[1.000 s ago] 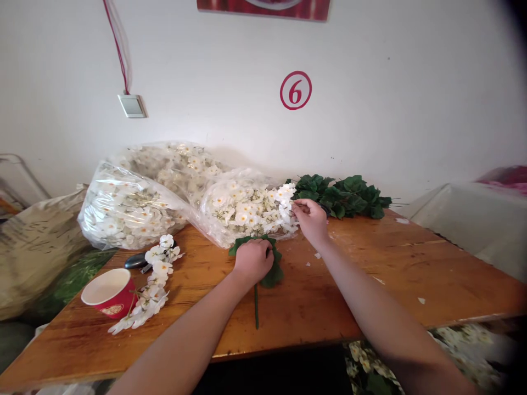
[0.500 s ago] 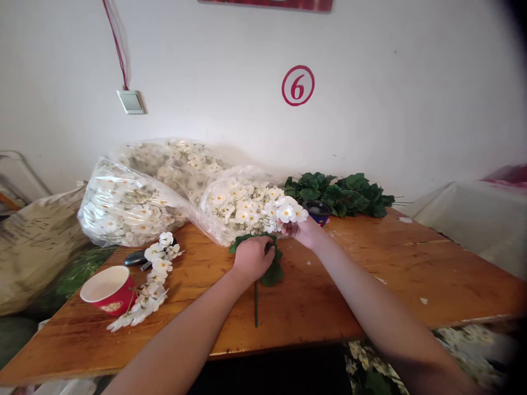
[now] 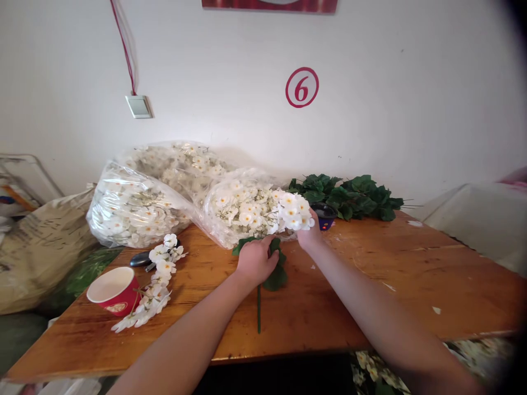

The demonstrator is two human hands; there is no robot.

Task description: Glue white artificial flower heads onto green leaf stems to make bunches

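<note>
My left hand [image 3: 257, 259] is closed on a green leafy stem [image 3: 259, 310] above the wooden table, its leaves [image 3: 276, 277] showing on both sides of the fingers and its stalk pointing toward me. My right hand [image 3: 309, 233] is closed round a small cluster of white flowers with yellow centres [image 3: 295, 210]; the petals hide part of its fingers. Just behind the hands lies an open clear plastic bag of white flowers [image 3: 242, 206]. A dark blue pot [image 3: 324, 215] with a small red light stands beside my right hand.
On the wooden table [image 3: 411, 291], a red and white paper cup [image 3: 117, 293], a white flower spray [image 3: 158, 282] and a black-handled tool [image 3: 140, 259] lie left. Green leafy stems [image 3: 358, 196] are piled at the back right. A bulging flower bag [image 3: 135, 203] fills the back left.
My right hand has turned and shifted slightly right, and the flowers at it now show as a fuller cluster. My left hand keeps hold of the leafy stem. The whole view has shifted slightly.
</note>
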